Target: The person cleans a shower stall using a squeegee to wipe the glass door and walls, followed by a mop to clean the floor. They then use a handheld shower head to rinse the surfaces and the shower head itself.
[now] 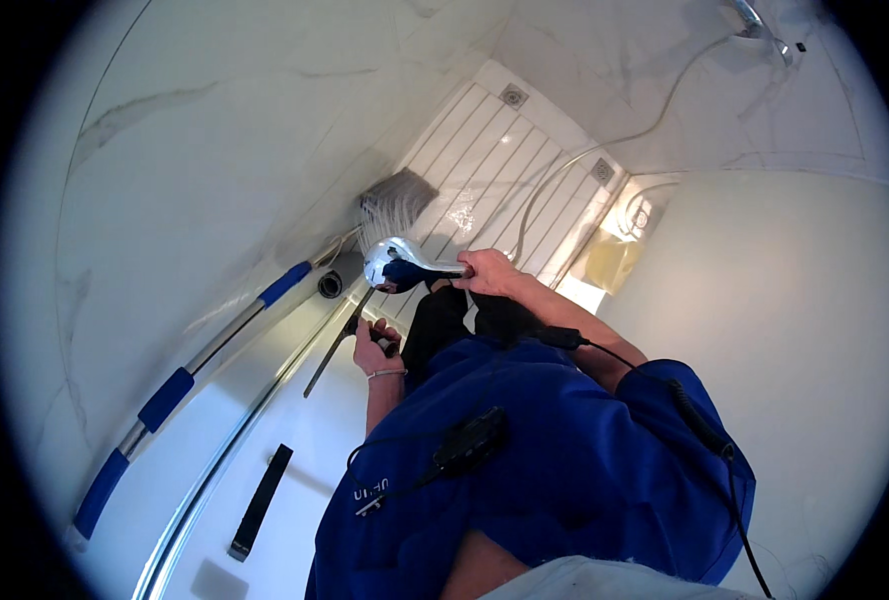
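Observation:
My right hand [489, 272] is closed round the handle of a chrome shower head [393, 262], held out in front of my body. White streaks, which look like water spray, run from the shower head toward a grey mop head [412, 190] on the floor by the left wall. Lower and to the left, my left hand [378, 347] is closed on the black handle of a squeegee [331, 352]. Its long thin blade slants beside the shower head, apart from the wall. Part of the squeegee's handle is hidden by my fingers.
A pole with blue grips [171, 392] leans along the left marble-look wall. Beside it runs a glass panel's metal edge [227, 462] with a black door handle [262, 502]. A pale hose [655, 122] loops across the slatted floor [485, 150], where metal drains [514, 95] sit.

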`<state>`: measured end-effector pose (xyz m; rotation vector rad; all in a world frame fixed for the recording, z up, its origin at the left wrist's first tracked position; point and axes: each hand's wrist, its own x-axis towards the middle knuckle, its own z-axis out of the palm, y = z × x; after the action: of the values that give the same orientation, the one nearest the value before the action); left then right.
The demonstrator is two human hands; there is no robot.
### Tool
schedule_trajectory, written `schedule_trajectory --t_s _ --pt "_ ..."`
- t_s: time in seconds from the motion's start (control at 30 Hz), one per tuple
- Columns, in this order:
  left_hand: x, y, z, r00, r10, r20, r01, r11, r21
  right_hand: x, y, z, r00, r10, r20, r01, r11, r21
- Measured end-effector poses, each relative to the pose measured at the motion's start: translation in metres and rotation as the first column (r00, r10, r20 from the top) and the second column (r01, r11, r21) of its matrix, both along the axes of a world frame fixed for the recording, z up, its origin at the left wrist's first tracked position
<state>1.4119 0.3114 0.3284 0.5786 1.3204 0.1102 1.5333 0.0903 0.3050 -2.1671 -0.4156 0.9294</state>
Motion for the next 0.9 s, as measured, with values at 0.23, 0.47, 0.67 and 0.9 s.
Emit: schedule_trajectory --t_s 0.23,0.47,0.67,0.9 --pt "-0.003 0.009 -0.002 0.999 0.038 0.018 -0.038 0.999 -0.005 0.003 -0.013 -0.015 1.0 0.025 0.012 -0.022 0.987 -0.161" --pt "-0.004 0.018 -0.003 0.999 0.051 0.016 -0.051 0.999 0.009 0.014 -0.024 -0.009 0.995 -0.013 0.095 0.037 0.967 -0.253" --pt "-0.002 0.02 -0.003 0.998 0.066 0.025 -0.066 0.998 0.015 0.017 0.011 0.0 1.0 -0.004 0.026 0.006 0.995 -0.1" --pt "-0.007 0.032 -0.002 0.994 0.093 0.054 -0.095 0.995 0.027 0.016 0.022 -0.008 1.0 -0.011 -0.009 0.009 0.991 -0.131"
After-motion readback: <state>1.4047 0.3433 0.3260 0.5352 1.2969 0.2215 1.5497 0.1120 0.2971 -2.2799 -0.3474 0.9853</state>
